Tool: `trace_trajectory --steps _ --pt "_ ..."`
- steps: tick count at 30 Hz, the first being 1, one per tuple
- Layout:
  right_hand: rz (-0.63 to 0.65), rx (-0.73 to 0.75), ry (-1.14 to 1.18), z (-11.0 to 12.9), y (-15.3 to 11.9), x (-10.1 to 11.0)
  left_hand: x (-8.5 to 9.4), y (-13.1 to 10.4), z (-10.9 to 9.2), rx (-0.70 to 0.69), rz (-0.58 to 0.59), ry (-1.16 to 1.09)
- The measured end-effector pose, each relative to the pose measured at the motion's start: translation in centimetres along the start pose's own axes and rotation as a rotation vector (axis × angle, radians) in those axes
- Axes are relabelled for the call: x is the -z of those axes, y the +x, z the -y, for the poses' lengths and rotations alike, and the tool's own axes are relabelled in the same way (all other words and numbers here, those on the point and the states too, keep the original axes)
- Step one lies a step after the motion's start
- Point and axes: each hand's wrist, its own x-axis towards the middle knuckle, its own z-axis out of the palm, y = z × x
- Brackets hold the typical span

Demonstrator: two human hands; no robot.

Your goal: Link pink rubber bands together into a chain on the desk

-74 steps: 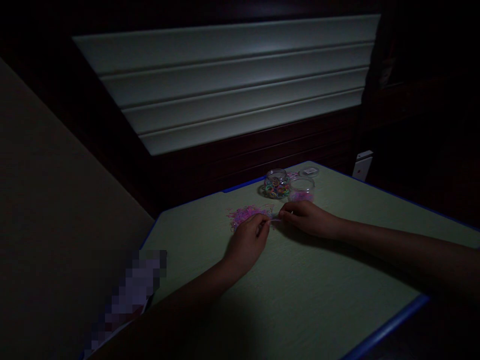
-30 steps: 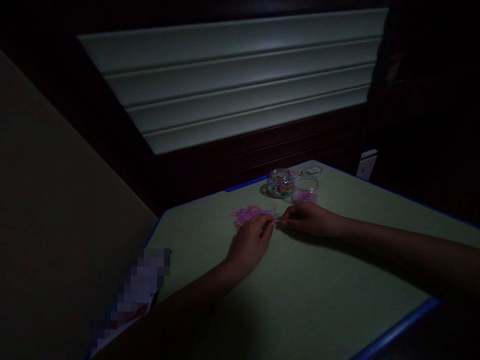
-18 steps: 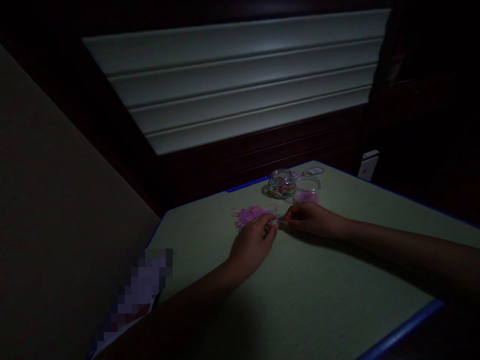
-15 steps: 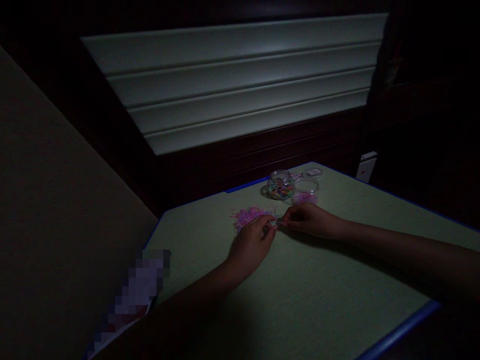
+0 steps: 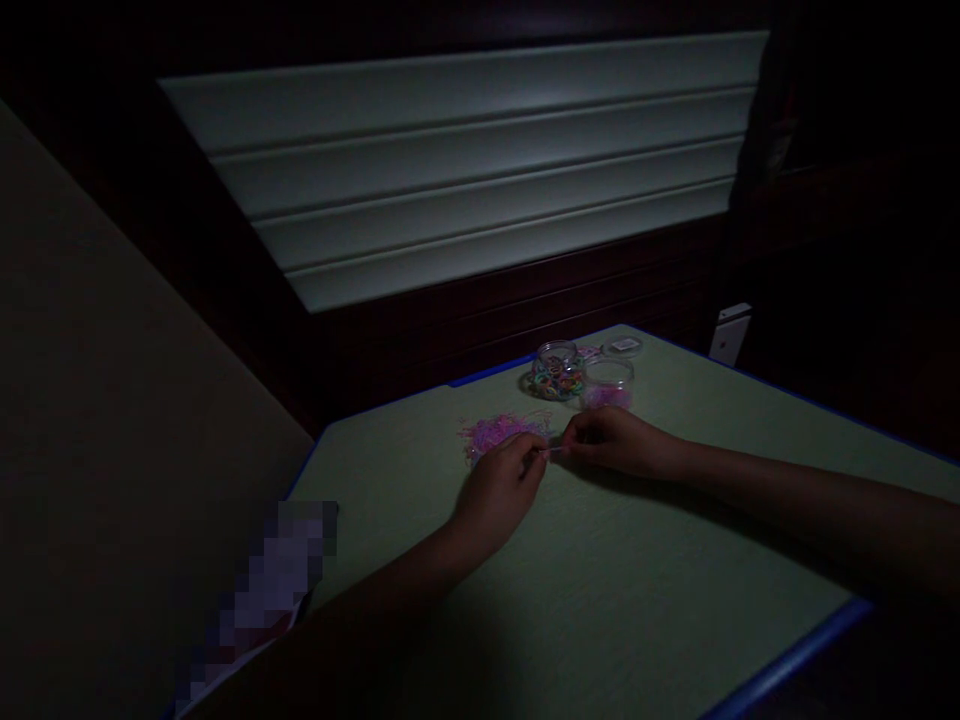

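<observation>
A thin, pale elastic band (image 5: 555, 450) is drawn out in a short line between my two hands, just above the table. My left hand (image 5: 501, 490) pinches its left end between thumb and fingers, beside a loose pile of pink and purple elastic bands (image 5: 493, 431). At the other end, the closed fingertips of my right hand (image 5: 616, 440) grip the same band. Just behind my right hand stands a clear open jar (image 5: 609, 372) with pink bands inside. Dim light blurs the fine detail at my fingertips.
Left of that jar, another clear jar (image 5: 557, 372) holds multicoloured hair ties. A round clear lid (image 5: 623, 346) lies at the back of the pale green table (image 5: 637, 570), which has blue edging. A white box (image 5: 730, 335) stands beyond its right edge.
My left fingers have closed in nearer the band's end, and the band now shows as a straight line between my hands. The view has shifted slightly.
</observation>
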Motion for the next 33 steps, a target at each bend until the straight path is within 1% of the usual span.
trace_trajectory --steps 11,17,28,33 --pt "-0.051 0.032 -0.011 0.23 -0.02 0.08 0.21 -0.04 0.0 -0.053 0.008 0.05" --pt "-0.05 0.014 -0.024 -0.07 0.0 0.05 0.3 0.01 -0.13 -0.058 0.015 0.058" --pt "-0.019 0.027 -0.011 0.08 0.05 0.08 0.11 0.08 0.02 -0.05 -0.004 0.057" --pt "-0.026 0.036 0.006 -0.01 0.04 0.04 0.12 0.1 -0.04 -0.061 -0.01 0.044"
